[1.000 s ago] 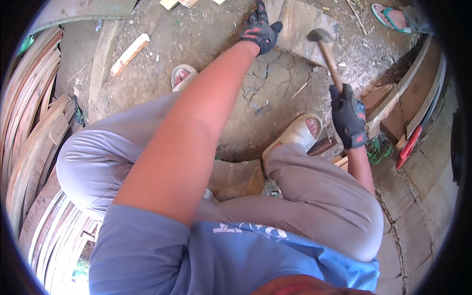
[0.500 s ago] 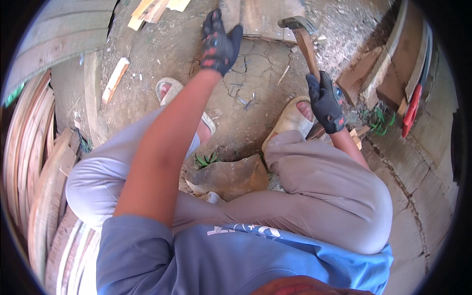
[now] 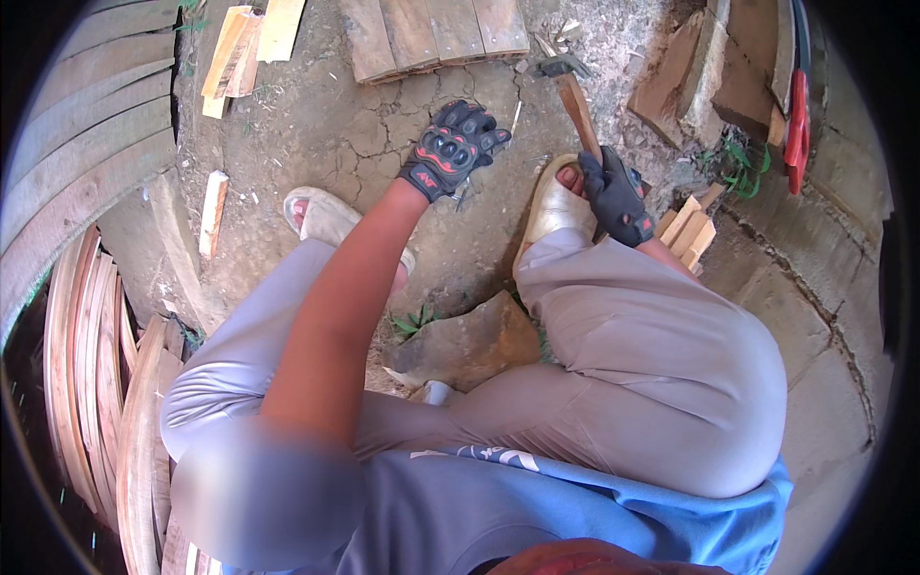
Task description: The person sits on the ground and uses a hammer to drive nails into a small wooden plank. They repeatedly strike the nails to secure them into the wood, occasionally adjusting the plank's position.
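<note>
My left hand (image 3: 452, 151), in a black glove with red trim, hovers over the cracked dirt, back upward. Its fingers are loosely bent and slightly apart, with nothing visible in them; the thumb side is partly hidden. Beside its wrist, a few thin nails (image 3: 462, 195) lie on the ground, partly covered by the hand. My right hand (image 3: 616, 199), gloved alike, is closed around the wooden handle of a hammer (image 3: 579, 113). The dark hammer head points away from me, close to the ground. Farther out lies a panel of joined wooden boards (image 3: 436, 34).
Wood offcuts (image 3: 230, 57) lie at the far left, with a single piece (image 3: 213, 213) nearer. Long strips (image 3: 86, 374) are stacked at left. Small blocks (image 3: 686, 230) sit beside my right wrist. A red-handled tool (image 3: 796, 134) leans by planks (image 3: 671, 81) at right.
My left hand has come back from the board panel to above the nails. My right hand and the hammer have dropped slightly nearer me. The view has shifted, showing more of the panel.
</note>
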Tool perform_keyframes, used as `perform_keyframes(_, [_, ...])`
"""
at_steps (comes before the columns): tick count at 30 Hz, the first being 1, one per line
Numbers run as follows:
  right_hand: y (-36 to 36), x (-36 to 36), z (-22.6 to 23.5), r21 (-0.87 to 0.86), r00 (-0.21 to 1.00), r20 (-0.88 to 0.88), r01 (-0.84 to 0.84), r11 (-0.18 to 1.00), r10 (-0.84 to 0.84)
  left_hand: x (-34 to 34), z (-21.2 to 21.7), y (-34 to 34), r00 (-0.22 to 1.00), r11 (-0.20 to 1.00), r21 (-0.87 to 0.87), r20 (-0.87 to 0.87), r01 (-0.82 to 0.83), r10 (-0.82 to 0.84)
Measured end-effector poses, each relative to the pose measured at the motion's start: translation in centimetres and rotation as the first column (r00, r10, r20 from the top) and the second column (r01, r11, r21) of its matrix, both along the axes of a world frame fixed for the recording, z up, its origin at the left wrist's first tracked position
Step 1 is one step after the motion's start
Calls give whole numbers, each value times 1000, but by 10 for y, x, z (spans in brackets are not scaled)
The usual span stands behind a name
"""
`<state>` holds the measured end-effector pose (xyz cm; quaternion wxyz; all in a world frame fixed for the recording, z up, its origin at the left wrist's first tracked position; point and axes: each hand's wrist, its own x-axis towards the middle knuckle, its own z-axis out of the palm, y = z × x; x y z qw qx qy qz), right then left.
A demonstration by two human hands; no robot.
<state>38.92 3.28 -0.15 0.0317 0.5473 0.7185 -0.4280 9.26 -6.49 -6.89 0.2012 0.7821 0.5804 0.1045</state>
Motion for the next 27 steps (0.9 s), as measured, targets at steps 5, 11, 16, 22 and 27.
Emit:
perform_keyframes(5, [-2,19,-17,22,997,53,-52,998,51,-2,4,6,988,987,32,-36,154,-153])
perform_keyframes(11, [-1,18,-22,-21,998,69,6,1000,-4,-10,-1,8,962,957,106,-63,270,-264])
perform_keyframes(16, [-3,20,-21,15,999,45,9,1000,-10,-2,8,18,965,966,11,-57,257,-256])
perform_keyframes(22, [3,14,-18,-56,999,48,26,998,-23,1,7,5,973,974,62,-81,219,-214])
perform_keyframes(27, [3,6,-9,-55,998,37,43,998,-41,12,19,-11,974,978,-47,-91,202,-205])
